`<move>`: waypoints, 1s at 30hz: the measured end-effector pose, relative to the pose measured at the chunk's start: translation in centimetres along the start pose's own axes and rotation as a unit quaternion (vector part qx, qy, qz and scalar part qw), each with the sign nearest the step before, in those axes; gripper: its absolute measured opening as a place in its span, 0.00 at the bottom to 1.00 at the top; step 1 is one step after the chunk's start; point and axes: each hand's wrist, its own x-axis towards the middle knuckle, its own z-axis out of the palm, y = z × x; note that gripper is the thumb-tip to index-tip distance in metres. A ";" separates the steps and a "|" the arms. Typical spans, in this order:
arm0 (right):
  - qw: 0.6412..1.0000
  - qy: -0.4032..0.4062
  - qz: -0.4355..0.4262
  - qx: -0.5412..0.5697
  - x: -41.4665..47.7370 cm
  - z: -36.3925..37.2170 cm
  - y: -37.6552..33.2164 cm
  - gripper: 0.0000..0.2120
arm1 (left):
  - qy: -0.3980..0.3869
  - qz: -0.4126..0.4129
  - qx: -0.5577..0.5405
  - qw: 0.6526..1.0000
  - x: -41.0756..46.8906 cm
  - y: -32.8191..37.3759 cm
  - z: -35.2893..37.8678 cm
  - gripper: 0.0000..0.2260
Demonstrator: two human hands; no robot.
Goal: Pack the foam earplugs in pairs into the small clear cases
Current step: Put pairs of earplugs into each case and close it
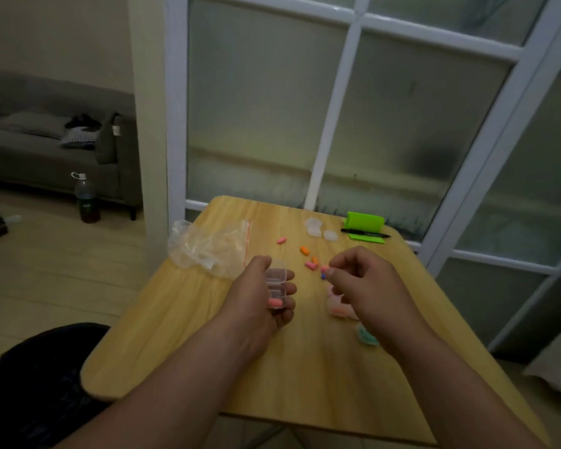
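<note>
My left hand [259, 296] holds an open small clear case [276, 288] above the wooden table [305, 367]; one pink earplug [275, 302] lies inside it. My right hand [366, 286] pinches a pink earplug [324, 269] between thumb and fingertips, just right of the case. Loose earplugs lie beyond the hands: a pink one [281, 240], an orange one [304, 251], a pink and orange pair [311, 262], and a blue one [323, 276] beside my right thumb. Filled cases with pink plugs [337, 307] and a teal one [366, 337] sit partly hidden under my right hand.
An empty clear zip bag [208, 246] lies at the table's left edge. Spare clear cases [316, 226] sit near the far edge beside a green holder [365, 222] and a black pen [365, 234]. A glass door stands behind the table.
</note>
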 end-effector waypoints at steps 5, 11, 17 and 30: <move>0.998 -0.006 0.036 0.048 -1.2 -1.2 1.1 0.03 | -0.007 -0.013 0.041 0.999 0.0 -1.3 0.9 0.18; 0.994 -0.041 -0.074 -0.065 -2.2 -0.6 1.8 0.04 | -0.058 -0.040 0.046 0.996 0.6 -2.4 1.7 0.17; 0.969 -0.045 -0.138 -0.202 -2.5 1.0 2.2 0.03 | -0.104 -0.062 0.030 0.992 1.0 -3.4 2.3 0.16; 0.985 0.014 -0.102 -0.137 -1.3 0.6 3.1 0.08 | -0.147 -0.066 0.066 0.985 0.6 -2.7 1.6 0.21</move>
